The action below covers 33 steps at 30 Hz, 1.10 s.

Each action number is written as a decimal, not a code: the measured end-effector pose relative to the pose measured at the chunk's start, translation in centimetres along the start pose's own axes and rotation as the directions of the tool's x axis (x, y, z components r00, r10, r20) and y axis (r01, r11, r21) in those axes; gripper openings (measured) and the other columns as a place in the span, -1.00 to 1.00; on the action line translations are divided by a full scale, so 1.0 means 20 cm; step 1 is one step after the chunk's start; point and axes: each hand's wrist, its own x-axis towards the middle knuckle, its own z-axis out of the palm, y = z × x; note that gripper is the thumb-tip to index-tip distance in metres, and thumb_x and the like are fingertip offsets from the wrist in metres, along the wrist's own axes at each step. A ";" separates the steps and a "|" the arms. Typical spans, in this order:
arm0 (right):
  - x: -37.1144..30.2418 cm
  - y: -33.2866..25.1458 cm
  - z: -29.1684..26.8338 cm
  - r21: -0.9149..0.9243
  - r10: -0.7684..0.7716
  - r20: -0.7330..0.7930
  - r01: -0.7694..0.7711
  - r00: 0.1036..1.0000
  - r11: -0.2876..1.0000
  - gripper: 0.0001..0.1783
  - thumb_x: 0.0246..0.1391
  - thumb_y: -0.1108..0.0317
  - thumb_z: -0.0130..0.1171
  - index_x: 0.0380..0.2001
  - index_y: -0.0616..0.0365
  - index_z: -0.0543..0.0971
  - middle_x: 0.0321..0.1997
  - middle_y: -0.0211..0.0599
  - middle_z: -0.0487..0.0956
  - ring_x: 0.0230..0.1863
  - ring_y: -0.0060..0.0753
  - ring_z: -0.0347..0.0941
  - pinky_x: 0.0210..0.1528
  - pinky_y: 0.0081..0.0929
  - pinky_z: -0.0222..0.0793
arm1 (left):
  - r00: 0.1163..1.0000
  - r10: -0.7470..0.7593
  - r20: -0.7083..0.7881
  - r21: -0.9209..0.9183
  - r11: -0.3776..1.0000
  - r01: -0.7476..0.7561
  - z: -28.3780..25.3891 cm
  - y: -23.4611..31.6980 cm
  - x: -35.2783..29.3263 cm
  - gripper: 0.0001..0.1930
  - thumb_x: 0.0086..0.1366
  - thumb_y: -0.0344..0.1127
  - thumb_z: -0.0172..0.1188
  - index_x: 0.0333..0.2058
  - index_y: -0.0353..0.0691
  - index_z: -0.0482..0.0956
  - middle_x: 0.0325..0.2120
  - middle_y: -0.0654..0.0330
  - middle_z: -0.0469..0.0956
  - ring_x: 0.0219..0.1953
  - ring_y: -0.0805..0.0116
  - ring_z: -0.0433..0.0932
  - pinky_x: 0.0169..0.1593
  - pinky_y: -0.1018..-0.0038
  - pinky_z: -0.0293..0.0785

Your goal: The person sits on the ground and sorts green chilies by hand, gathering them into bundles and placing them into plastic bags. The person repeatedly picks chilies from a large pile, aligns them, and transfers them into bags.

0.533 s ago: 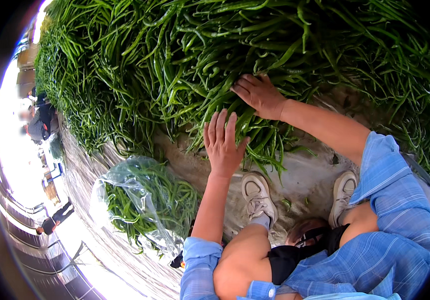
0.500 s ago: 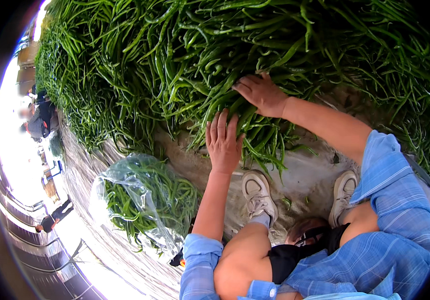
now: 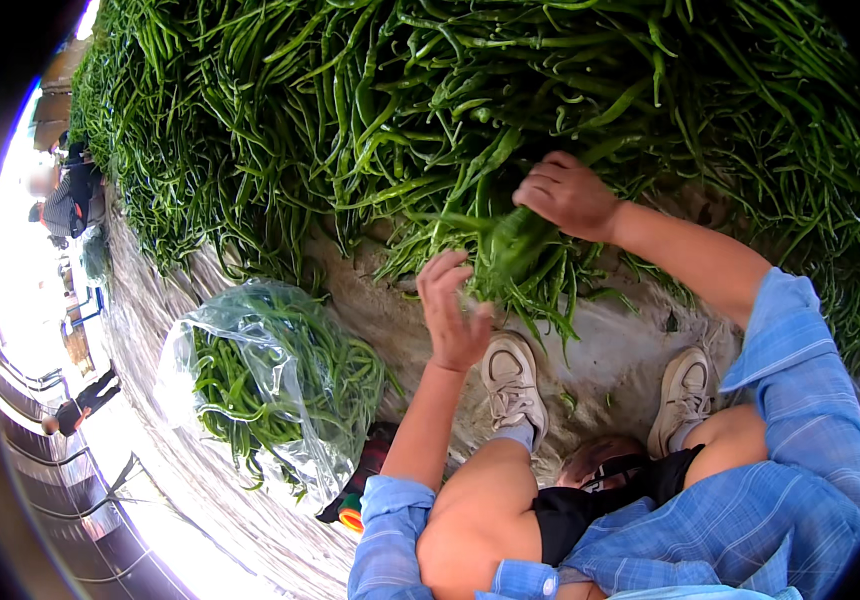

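Observation:
A large heap of long green chili peppers (image 3: 350, 110) fills the far part of the head view. My right hand (image 3: 572, 200) is closed round a small bunch of green chili peppers (image 3: 515, 245), which hangs to its left and is smeared by motion. To the left of that bunch, my left hand (image 3: 453, 312) is raised with bent fingers, thumb apart, and nothing visible in it. Below the bunch, loose peppers (image 3: 540, 300) spill from the heap's near edge toward my feet.
A clear plastic bag (image 3: 280, 390) of green peppers stands on the sheet-covered ground (image 3: 610, 345) to my left. My light shoes (image 3: 513, 385) are near the heap's edge. Other people (image 3: 72, 205) are at the far left.
My right hand has lifted off the heap, moving slightly right, and now grips a bunch of chili peppers. My left hand has drawn back from the heap toward me, fingers bending.

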 end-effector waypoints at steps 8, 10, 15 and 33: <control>-0.14 0.05 -0.21 0.132 -0.073 0.055 0.065 0.996 0.989 -0.66 -0.26 0.47 0.16 -0.28 0.04 0.49 -0.31 -0.44 0.48 -0.16 -0.31 0.40 0.04 -0.30 0.24 | 0.991 -0.055 0.120 -0.052 0.997 0.062 -0.15 0.00 0.13 -0.71 0.29 -0.41 -0.05 -0.01 -0.29 0.32 -0.05 0.00 0.46 0.04 0.11 0.42 0.13 0.25 0.30; -0.08 0.01 -0.21 0.156 -0.119 0.130 0.098 0.984 0.983 -0.60 -0.34 0.45 0.22 -0.27 0.06 0.49 -0.31 -0.41 0.48 -0.16 -0.29 0.40 0.04 -0.28 0.24 | 0.971 -0.107 0.215 -0.187 0.971 0.148 -0.03 0.01 0.20 -0.62 0.27 -0.43 -0.06 0.07 -0.27 0.25 -0.04 0.02 0.47 0.10 0.14 0.38 0.19 0.27 0.22; -0.03 -0.02 -0.24 0.154 -0.068 0.282 0.024 0.957 0.988 -0.41 -0.59 0.39 0.38 -0.27 0.12 0.48 -0.30 -0.32 0.49 -0.18 -0.21 0.40 -0.01 -0.28 0.25 | 0.851 -0.287 0.441 -0.562 0.651 0.510 0.15 -0.12 0.29 -0.38 0.27 -0.18 0.01 0.25 -0.13 0.03 0.01 0.08 0.47 0.27 0.11 0.20 0.37 0.17 -0.17; -0.44 0.19 -0.85 0.814 0.898 0.329 -0.570 0.291 -0.113 -0.53 -0.14 0.52 0.28 -0.07 0.17 0.47 -0.21 -0.37 0.52 -0.15 -0.49 0.45 -0.04 -0.47 0.37 | 0.898 -0.249 0.362 0.467 0.883 0.056 -0.03 0.19 0.29 -0.26 0.09 0.05 0.24 0.15 -0.31 0.33 0.16 0.09 0.33 0.30 0.06 0.13 0.36 -0.07 -0.27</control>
